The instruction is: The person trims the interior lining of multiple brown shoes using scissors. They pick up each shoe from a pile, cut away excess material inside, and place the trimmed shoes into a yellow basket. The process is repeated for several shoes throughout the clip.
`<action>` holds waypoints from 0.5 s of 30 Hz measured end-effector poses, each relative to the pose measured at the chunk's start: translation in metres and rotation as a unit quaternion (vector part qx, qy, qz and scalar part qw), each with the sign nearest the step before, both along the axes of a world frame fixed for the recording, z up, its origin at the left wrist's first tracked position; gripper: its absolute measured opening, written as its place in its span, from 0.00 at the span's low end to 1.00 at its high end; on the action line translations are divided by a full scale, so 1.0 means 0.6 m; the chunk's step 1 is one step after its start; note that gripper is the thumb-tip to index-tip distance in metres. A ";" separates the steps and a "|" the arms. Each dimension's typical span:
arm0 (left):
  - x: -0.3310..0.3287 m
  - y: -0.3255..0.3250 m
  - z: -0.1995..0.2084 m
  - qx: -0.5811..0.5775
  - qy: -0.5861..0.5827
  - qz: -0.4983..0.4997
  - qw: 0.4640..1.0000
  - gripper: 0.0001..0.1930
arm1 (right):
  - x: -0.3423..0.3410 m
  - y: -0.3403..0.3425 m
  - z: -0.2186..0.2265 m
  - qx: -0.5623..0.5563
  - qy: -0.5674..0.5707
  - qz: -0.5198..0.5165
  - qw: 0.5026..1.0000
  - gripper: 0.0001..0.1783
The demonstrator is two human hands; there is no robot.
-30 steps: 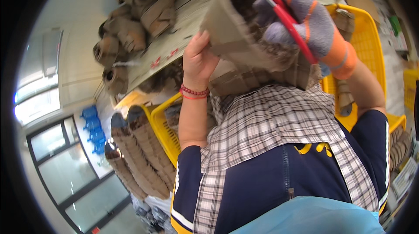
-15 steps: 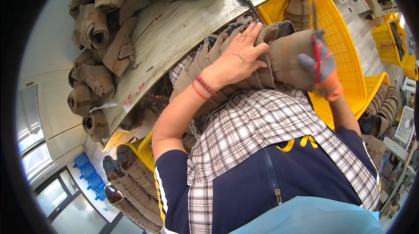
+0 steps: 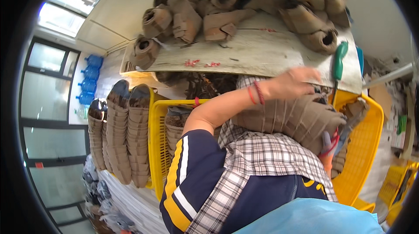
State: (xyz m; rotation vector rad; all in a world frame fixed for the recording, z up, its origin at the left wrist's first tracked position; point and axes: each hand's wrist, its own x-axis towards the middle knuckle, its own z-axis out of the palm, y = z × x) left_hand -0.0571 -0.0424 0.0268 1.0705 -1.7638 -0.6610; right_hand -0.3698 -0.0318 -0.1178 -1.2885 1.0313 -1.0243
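Note:
A row of nested brown shoe uppers (image 3: 279, 116) lies across my lap, over the checked apron. My bare left hand (image 3: 294, 83), with red bracelets at the wrist, is raised over the top of the row. It is slightly blurred, its fingers apart and nothing in them. At the right end of the row my gloved right hand (image 3: 327, 146) is closed round what look like red-handled scissors (image 3: 335, 140). The uppers hide part of that hand, and the blade is hard to make out. A green-handled tool (image 3: 339, 61) with a thin dark shaft stands at the table edge beyond my left hand.
Loose brown uppers (image 3: 218, 24) are heaped on the worn table (image 3: 257, 50) ahead. A yellow basket (image 3: 369, 146) holding uppers stands at my right, another yellow basket (image 3: 156, 142) at my left. Tall nested stacks (image 3: 118, 138) stand farther left, near blue water bottles (image 3: 89, 79).
The view has turned left, showing more of the table and left side. My left hand has lifted off the row. The right hand has come lower, partly behind the uppers.

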 end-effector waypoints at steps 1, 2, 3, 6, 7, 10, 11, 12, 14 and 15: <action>0.056 -0.001 -0.007 -0.059 -0.007 0.117 0.991 0.13 | -0.037 0.004 -0.045 0.024 -0.017 -0.019 0.999 0.26; 0.125 0.004 -0.019 -0.117 -0.015 0.231 0.966 0.12 | -0.073 0.006 -0.092 0.046 -0.048 -0.029 0.997 0.26; 0.183 0.014 -0.022 -0.156 -0.009 0.389 0.908 0.07 | -0.107 0.010 -0.130 0.062 -0.083 -0.037 0.994 0.26; 0.373 0.075 -0.097 -0.171 -0.022 0.751 0.637 0.10 | -0.140 0.018 -0.158 0.069 -0.246 0.056 0.965 0.30; 0.422 0.107 -0.124 -0.106 -0.006 0.818 0.565 0.13 | -0.122 0.011 -0.119 0.058 -0.184 0.073 0.978 0.33; 0.505 0.158 -0.174 0.118 -0.016 0.846 0.519 0.19 | -0.105 0.017 -0.083 0.029 -0.127 -0.011 0.991 0.34; 0.512 0.165 -0.178 0.197 -0.030 0.824 0.531 0.21 | -0.104 0.020 -0.066 0.021 -0.109 -0.007 0.994 0.33; 0.519 0.168 -0.182 0.200 -0.042 0.817 0.539 0.22 | -0.103 0.021 -0.049 0.015 -0.092 -0.002 0.996 0.33; 0.528 0.171 -0.178 0.203 -0.064 0.804 0.556 0.22 | -0.096 0.023 -0.003 0.015 -0.030 0.009 0.999 0.33; 0.538 0.181 -0.183 0.170 -0.084 0.795 0.576 0.19 | -0.096 0.023 0.009 0.021 -0.003 0.008 1.000 0.33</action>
